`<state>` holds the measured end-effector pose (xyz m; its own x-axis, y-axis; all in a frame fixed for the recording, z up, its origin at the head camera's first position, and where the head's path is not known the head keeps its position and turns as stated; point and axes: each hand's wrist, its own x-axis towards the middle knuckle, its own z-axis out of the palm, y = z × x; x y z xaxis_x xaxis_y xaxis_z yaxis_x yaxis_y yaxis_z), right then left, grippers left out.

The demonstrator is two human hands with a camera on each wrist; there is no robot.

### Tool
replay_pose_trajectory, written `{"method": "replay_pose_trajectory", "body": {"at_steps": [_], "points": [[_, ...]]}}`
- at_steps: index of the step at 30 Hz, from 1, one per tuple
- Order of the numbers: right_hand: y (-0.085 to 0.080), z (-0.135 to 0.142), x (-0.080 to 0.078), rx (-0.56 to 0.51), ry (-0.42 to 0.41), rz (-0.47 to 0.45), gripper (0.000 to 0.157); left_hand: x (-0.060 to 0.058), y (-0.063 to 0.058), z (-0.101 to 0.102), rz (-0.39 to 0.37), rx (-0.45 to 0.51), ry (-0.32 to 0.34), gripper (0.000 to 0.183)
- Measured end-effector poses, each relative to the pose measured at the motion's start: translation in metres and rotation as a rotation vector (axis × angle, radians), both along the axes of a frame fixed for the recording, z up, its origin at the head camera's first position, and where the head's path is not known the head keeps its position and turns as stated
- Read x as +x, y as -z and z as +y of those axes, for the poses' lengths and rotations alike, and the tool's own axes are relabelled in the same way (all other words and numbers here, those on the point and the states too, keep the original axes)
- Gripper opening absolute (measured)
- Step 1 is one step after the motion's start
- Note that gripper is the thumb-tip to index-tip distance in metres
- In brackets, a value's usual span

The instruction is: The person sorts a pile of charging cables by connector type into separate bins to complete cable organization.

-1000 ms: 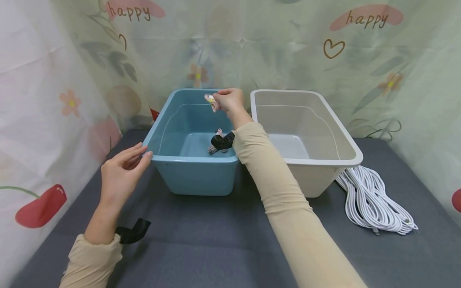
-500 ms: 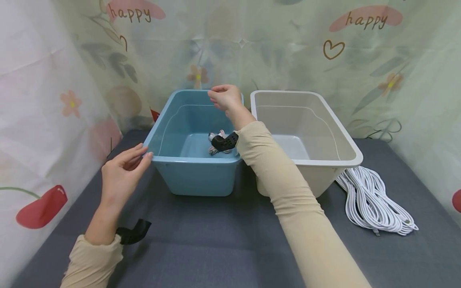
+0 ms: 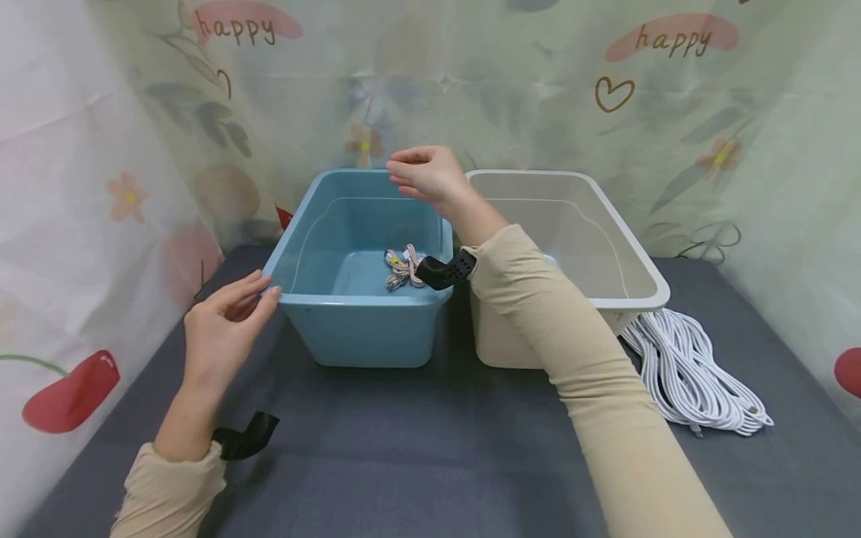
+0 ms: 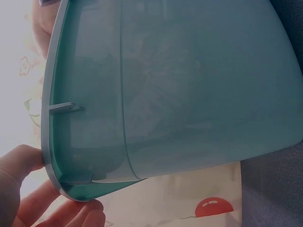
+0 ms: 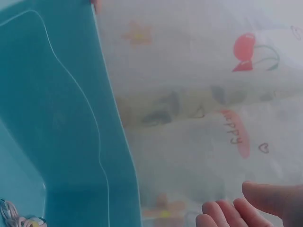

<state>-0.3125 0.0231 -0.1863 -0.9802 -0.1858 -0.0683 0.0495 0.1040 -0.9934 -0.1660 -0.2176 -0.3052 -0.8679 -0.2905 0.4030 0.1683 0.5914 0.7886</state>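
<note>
My left hand [image 3: 225, 329] holds the near left corner of a blue plastic tub [image 3: 363, 301]. In the left wrist view its thumb and fingertips meet the tub's rim [image 4: 46, 113]. Above the tub's far right side, my right hand [image 3: 433, 178] hovers with nothing in it, its fingers loosely bent. Pale pinkish bundled cables [image 3: 403, 267] with a bit of yellow lie on the tub floor, toward its right side. They also show in the right wrist view as a cable bundle [image 5: 21, 218] at the bottom left, well away from the right hand.
A beige tub [image 3: 655, 299] stands to the right of the blue one, partly behind my right sleeve [image 3: 572, 336]. Right of it, a thick coil of white cable [image 3: 696, 377] lies on the dark grey tablecloth [image 3: 377, 448]. A patterned curtain [image 3: 511, 90] hangs behind and at both sides.
My right hand has let go of a cable bundle, which now lies in the blue tub with the other cable. The hand has risen and its arm has moved right. The left hand stays at the rim.
</note>
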Motion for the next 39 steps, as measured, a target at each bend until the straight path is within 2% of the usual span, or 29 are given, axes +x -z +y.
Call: {"method": "replay_pose_trajectory", "body": {"at_steps": [9,15,22,27,32,35,39], "points": [[-0.006,0.017,0.022,0.026,-0.056,0.079,0.037,0.002,-0.003,0.002,-0.02,-0.01,-0.015,0.039],[-0.004,0.038,0.036,0.045,-0.055,0.104,0.038,0.002,-0.002,0.003,-0.017,-0.015,-0.018,0.039],[0.008,0.072,0.052,0.06,-0.004,0.136,0.037,0.002,-0.003,0.004,-0.015,-0.038,-0.029,0.039],[0.018,0.099,0.063,0.056,0.01,0.175,0.037,0.003,-0.002,0.005,0.016,-0.061,-0.022,0.037],[0.027,0.126,0.077,-0.025,0.012,0.184,0.037,0.005,-0.004,0.007,0.029,-0.096,0.005,0.037],[0.033,0.142,0.085,-0.065,0.01,0.191,0.033,0.007,-0.007,0.011,0.034,-0.142,-0.002,0.036],[0.042,0.162,0.096,-0.075,0.022,0.217,0.027,0.007,-0.01,0.021,0.124,-0.189,-0.003,0.032]]}}
